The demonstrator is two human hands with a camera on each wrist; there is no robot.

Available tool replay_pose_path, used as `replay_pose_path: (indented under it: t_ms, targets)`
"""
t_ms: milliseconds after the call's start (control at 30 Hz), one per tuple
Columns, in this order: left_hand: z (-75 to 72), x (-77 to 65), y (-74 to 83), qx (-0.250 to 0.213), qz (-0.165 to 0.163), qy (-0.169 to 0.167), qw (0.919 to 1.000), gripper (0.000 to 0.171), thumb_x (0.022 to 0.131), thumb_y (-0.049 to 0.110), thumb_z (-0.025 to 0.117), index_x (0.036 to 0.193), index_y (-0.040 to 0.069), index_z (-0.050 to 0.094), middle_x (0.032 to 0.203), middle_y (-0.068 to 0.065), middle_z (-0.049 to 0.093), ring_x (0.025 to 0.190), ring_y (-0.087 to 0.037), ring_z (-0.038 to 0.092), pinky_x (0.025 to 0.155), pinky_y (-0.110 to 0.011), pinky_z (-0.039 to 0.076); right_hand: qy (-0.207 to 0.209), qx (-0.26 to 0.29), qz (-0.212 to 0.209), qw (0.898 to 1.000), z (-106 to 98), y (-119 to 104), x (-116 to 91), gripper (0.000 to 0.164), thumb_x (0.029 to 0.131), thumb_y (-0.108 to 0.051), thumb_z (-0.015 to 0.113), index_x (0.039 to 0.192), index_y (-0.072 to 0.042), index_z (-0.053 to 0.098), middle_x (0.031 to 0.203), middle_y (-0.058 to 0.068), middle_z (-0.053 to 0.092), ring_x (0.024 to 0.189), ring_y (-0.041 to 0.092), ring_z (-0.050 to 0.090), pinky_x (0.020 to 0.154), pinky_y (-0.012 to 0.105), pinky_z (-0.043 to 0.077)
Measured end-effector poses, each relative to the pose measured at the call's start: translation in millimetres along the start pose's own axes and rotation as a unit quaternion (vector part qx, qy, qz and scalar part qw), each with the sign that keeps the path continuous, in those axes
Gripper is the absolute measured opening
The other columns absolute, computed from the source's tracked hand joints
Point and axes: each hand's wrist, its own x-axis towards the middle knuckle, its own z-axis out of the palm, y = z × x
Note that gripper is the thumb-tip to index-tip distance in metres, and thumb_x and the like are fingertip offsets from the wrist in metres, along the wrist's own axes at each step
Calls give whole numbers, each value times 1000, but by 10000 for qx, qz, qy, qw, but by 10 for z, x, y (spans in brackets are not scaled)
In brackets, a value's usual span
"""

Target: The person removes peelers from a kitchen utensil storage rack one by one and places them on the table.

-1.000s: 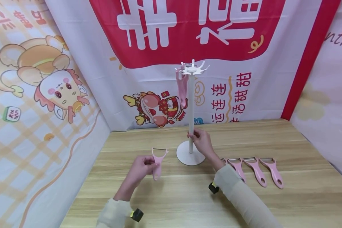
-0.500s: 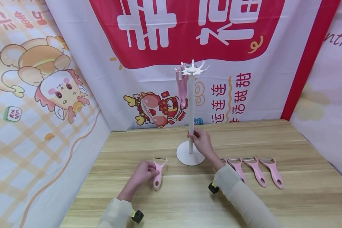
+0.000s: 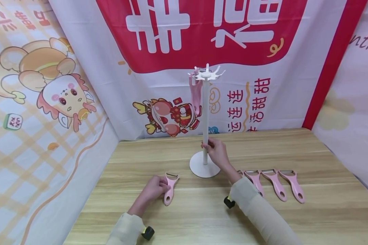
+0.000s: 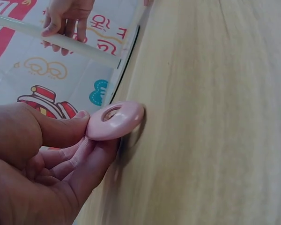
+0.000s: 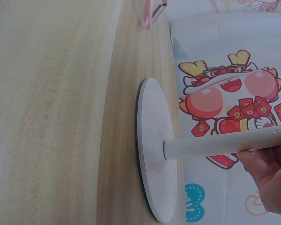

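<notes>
The work looks partway along: at least one hanging peeler [image 3: 196, 97] is at the top of the white stand [image 3: 205, 115], while a row of peelers [image 3: 276, 185], four showing, lies on the worktop [image 3: 202, 214], the one nearest the stand mostly hidden by the right sleeve [image 3: 248, 195]. The left hand [image 3: 155, 187] pinches a held peeler [image 3: 168, 196] between thumb and fingers, low at the worktop; contact is hard to tell. The right hand [image 3: 217, 153] is curled around the pole [image 5: 206, 146], fingers closed on it.
</notes>
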Motion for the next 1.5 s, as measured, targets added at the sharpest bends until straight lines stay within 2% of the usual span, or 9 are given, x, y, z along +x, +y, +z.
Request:
replay_pose_path:
  t_ms: [133,233,400,600,833,967,1067,1233,1500]
  targets:
    - [-4,6,-28,125,-56,110,9998,12,85,-6,66,98,-8,67,75,-9,67,66,-12,59,57,-20,54,-16,-6,-36,10000,1,-1,-4,19,97,-14,63,113,-6,70,104,11,73,99,25,69,94,43,59]
    - [-12,17,-37,562,8,247,9981,12,86,-3,68,99,-6,69,76,-9,68,66,-13,59,56,-20,53,4,-19,-60,10000,-1,-3,-4,19,97,-14,63,113,-6,70,104,11,73,99,25,69,94,43,59]
    - [-20,25,-38,1524,162,511,9869,11,87,4,71,96,-1,71,75,-5,67,64,-13,57,54,-21,48,-27,-43,-79,10000,-5,-6,-4,20,98,-15,62,114,-6,70,105,11,73,99,25,69,94,44,58]
    - [-13,11,-10,1867,181,591,9805,9,87,8,72,93,1,70,76,-3,66,64,-12,56,53,-20,46,-1,-8,-56,10000,-13,-6,2,19,97,-15,63,113,-6,70,104,11,73,98,26,69,94,43,59]
    - [-73,-57,172,2393,296,888,9664,20,89,14,70,105,2,66,93,-6,68,81,-18,62,69,-30,55,4,-48,-12,10000,-2,-4,1,20,97,-14,63,114,-6,70,105,11,73,100,25,70,94,43,59]
    - [-131,-55,336,2330,481,1086,9652,30,91,18,70,115,0,62,109,-12,68,100,-27,66,84,-42,59,20,-34,17,10000,4,-2,-1,20,97,-13,64,114,-5,70,105,12,73,101,26,71,95,44,58]
    - [-163,-34,450,2084,762,1116,9687,33,92,17,70,119,1,61,114,-14,67,107,-29,65,91,-44,58,33,-42,23,10000,7,-4,2,21,97,-14,64,114,-5,70,105,12,73,101,26,70,95,44,58]
    - [-183,0,618,1403,1265,973,9771,30,95,14,67,122,2,60,115,-13,66,111,-26,63,94,-38,58,24,-73,65,9999,12,-7,9,22,97,-15,63,116,-5,69,104,11,73,102,26,70,96,45,58]
    - [-202,32,1008,666,2023,620,9751,28,101,18,58,126,4,58,121,-13,66,117,-27,62,98,-41,57,24,-119,106,9999,9,-26,-4,18,97,-15,64,111,-7,70,103,10,74,99,25,70,93,44,59]
